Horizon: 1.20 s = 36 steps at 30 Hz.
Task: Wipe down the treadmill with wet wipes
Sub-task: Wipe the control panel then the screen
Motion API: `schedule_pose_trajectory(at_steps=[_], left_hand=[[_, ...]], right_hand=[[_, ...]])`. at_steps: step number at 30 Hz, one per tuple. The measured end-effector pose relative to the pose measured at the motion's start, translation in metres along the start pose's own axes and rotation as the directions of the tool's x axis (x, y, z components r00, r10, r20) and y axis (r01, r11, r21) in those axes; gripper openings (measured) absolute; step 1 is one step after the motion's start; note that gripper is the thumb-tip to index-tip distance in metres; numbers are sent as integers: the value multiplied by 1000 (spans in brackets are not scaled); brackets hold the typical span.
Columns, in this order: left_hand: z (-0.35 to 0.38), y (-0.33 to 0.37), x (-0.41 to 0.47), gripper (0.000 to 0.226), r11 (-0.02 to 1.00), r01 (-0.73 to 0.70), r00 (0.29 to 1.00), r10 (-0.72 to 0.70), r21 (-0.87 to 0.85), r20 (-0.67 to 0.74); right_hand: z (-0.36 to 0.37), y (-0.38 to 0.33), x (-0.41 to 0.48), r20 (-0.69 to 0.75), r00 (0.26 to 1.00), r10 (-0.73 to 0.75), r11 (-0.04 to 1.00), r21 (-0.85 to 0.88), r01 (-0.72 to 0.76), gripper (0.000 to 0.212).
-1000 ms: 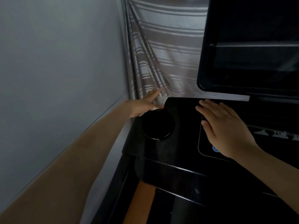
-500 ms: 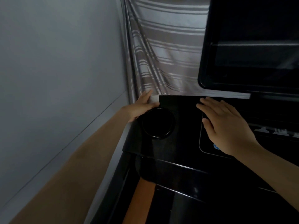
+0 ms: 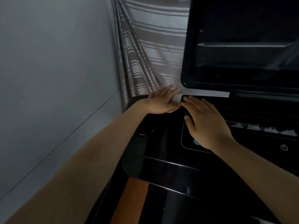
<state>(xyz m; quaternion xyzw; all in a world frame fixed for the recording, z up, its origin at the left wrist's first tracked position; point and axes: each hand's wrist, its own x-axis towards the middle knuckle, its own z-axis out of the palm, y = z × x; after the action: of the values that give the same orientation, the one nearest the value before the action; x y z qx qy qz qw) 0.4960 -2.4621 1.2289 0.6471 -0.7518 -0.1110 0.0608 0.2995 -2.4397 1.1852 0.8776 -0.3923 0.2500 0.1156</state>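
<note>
L hand (image 3: 160,102) flat on soft white wipe (image 3: 177,99); R hand (image 3: 207,123) flat, fingers straight, on glossy black treadmill console (image 3: 163,147).

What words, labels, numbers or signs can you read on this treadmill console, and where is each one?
No words or numbers can be read.
Power symbol: a white sign on the console, right of the right hand.
Blue round icon: partly under that hand, unreadable.
White markings: a blurred strip on the console, unreadable.

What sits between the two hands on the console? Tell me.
Head view: a sliver of white wipe, pressed under the left hand, beside the right hand.
</note>
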Motion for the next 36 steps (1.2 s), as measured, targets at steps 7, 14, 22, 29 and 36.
schedule_pose_trajectory(at_steps=[7, 14, 22, 29, 36], left_hand=[[32, 23, -18, 65, 993, 36, 980, -13, 112, -200], [63, 41, -53, 65, 997, 11, 958, 12, 78, -285], [98, 41, -97, 74, 999, 21, 951, -7, 42, -311], [124, 45, -142, 76, 997, 26, 948, -47, -70, -316], [144, 60, -187, 70, 988, 132, 953, -148, -80, -263]], right_hand=[[-4, -1, -1, -34, 992, 123, 992, -14, -123, 68], [-7, -2, -1, 0, 991, 133, 990, 42, -133, 59], [-8, -1, -2, -1, 991, 132, 990, 59, -131, 53], [-11, -2, -3, 25, 992, 123, 990, 62, -124, 53], [-25, 1, -13, 146, 987, 69, 990, 109, -86, 50]])
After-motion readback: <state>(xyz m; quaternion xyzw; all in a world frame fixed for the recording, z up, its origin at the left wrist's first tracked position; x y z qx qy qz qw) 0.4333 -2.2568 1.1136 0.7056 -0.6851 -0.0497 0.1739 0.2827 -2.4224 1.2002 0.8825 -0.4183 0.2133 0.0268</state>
